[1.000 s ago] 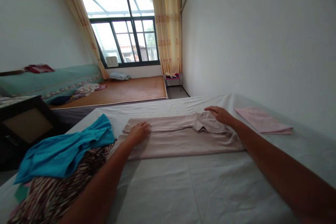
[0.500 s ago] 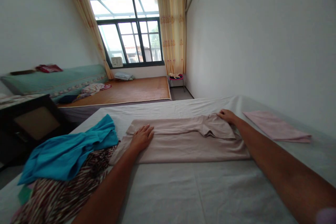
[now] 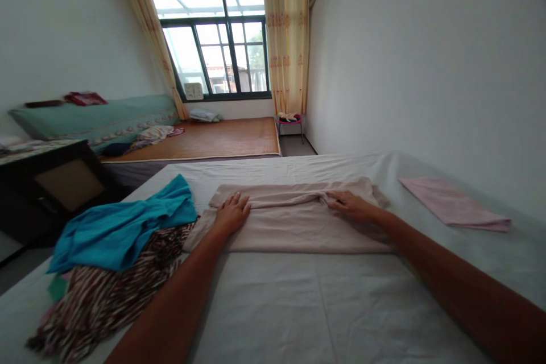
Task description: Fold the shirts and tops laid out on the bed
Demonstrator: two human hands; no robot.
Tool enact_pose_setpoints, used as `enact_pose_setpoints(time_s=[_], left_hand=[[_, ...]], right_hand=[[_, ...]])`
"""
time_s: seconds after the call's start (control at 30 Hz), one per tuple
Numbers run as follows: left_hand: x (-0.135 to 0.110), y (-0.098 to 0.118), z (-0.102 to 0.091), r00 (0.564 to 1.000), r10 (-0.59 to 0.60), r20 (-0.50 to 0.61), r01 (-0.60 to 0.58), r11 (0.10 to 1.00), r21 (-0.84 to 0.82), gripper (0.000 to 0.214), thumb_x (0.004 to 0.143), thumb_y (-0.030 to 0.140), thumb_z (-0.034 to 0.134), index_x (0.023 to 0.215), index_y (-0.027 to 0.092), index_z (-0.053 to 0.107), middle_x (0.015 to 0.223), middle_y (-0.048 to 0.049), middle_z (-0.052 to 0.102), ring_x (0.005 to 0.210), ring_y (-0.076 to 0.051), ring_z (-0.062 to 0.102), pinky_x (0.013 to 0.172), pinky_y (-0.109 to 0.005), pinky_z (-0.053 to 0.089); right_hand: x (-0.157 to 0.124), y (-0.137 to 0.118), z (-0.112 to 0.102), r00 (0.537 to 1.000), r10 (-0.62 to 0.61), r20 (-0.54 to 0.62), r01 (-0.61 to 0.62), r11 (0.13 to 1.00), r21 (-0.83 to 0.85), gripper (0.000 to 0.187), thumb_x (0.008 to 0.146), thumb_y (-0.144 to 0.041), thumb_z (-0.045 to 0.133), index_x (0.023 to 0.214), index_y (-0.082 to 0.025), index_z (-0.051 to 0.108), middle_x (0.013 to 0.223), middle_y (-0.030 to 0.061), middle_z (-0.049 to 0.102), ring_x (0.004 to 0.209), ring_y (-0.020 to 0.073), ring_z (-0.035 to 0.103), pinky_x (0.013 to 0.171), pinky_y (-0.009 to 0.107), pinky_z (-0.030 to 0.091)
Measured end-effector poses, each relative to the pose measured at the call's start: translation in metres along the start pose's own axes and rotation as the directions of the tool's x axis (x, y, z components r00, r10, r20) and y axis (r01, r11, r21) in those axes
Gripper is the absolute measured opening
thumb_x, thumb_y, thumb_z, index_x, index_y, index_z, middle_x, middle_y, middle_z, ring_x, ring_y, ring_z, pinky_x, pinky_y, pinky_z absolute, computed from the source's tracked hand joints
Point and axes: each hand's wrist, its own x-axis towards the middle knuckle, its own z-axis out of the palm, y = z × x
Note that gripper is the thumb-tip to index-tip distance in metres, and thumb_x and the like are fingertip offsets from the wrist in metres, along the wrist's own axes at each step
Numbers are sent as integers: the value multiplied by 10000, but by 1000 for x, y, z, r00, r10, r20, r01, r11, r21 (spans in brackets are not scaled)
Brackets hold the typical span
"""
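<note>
The beige garment (image 3: pixel 290 222) lies partly folded across the middle of the bed (image 3: pixel 324 307). The left hand (image 3: pixel 232 213) rests flat, fingers together, on its left end. The right hand (image 3: pixel 350 206) lies on the fold toward the right end, fingers extended against the fabric. A blue garment (image 3: pixel 123 227) tops the striped pile (image 3: pixel 98 290) at left; a folded pink cloth (image 3: pixel 452 205) lies well apart at right.

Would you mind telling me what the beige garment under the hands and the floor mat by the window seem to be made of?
The beige folded garment looks like soft matte knit cloth, likely cotton jersey: it lies limp and creases softly under the left hand and right hand. The brown floor mat looks like woven bamboo or rattan: flat, stiff, with a light bound edge, though its weave is too small to confirm.
</note>
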Motion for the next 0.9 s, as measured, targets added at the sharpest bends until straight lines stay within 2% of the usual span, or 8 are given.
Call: enact_pose_setpoints(time_s=[0.07, 0.17, 0.27, 0.37, 0.47, 0.67, 0.8, 0.9], left_hand=[[-3, 0, -1, 1000, -12, 9, 12, 1000, -9, 507, 955, 466, 299, 1415, 289, 418, 1518, -91, 336, 1389, -293, 304, 1096, -511, 259], [-7, -6, -3, 1000, -18, -4, 18, 999, -36, 507, 946, 468, 337, 1398, 264, 445, 1499, -109, 367, 1380, -310, 317, 1088, -520, 272], [-6, -25, -6, 997, -13, -75, 5, 995, -104, 434, 962, 368, 326, 1321, 229, 526, 1422, -88, 482, 1321, -246, 418, 1087, -425, 323], [-5, -52, -11, 974, -129, -185, 105, 985, -135, 430, 935, 196, 327, 1322, 130, 502, 1373, -123, 523, 1280, -203, 463, 1080, -335, 342], [-5, -70, -14, 956, -219, -194, 198, 973, -122, 446, 896, 153, 368, 1314, 36, 476, 1315, -208, 547, 1239, -255, 501, 1057, -375, 360], [-5, -78, -18, 976, -175, -131, 155, 977, -149, 367, 902, 197, 393, 1195, 122, 602, 1215, -131, 640, 1153, -213, 567, 1020, -310, 394], [-6, -86, -26, 982, -164, -96, 144, 972, -188, 433, 861, 90, 361, 1208, 135, 617, 1204, -80, 661, 1110, -179, 597, 976, -268, 432], [-8, -90, -29, 987, -145, -74, 127, 969, -212, 495, 790, 34, 408, 1216, 156, 629, 1198, -48, 669, 1098, -169, 604, 971, -254, 437]], right_hand=[[-12, -12, 17, 1000, -19, -15, 18, 1000, -9, 557, 892, -483, 433, 1368, -199, 488, 1395, 102, 514, 1271, 266, 476, 1062, 431, 368], [-22, -12, 31, 993, -32, -113, 31, 999, -17, 477, 911, -399, 406, 1333, -212, 524, 1367, 93, 543, 1261, 246, 491, 1069, 433, 371], [-23, -5, 33, 988, -63, -144, 63, 998, -3, 432, 915, -358, 389, 1297, -242, 556, 1325, 71, 582, 1230, 236, 523, 1055, 432, 396], [-22, -3, 34, 986, -61, -153, 58, 998, -23, 434, 908, -357, 400, 1288, -227, 564, 1310, 86, 593, 1220, 247, 532, 1046, 441, 405], [-22, -4, 35, 985, -64, -158, 59, 997, -40, 435, 905, -357, 405, 1279, -212, 570, 1306, 97, 594, 1215, 250, 534, 1040, 442, 411], [-23, -4, 33, 986, -69, -150, 63, 997, -39, 424, 918, -369, 390, 1271, -226, 575, 1305, 81, 597, 1209, 246, 536, 1037, 440, 412], [-24, -4, 33, 988, -54, -146, 51, 998, -28, 421, 912, -376, 398, 1272, -249, 575, 1308, 74, 595, 1209, 260, 535, 1012, 459, 432], [-24, -4, 33, 987, -65, -150, 60, 998, -36, 418, 908, -370, 400, 1269, -258, 577, 1302, 74, 599, 1202, 263, 540, 1009, 463, 433]])
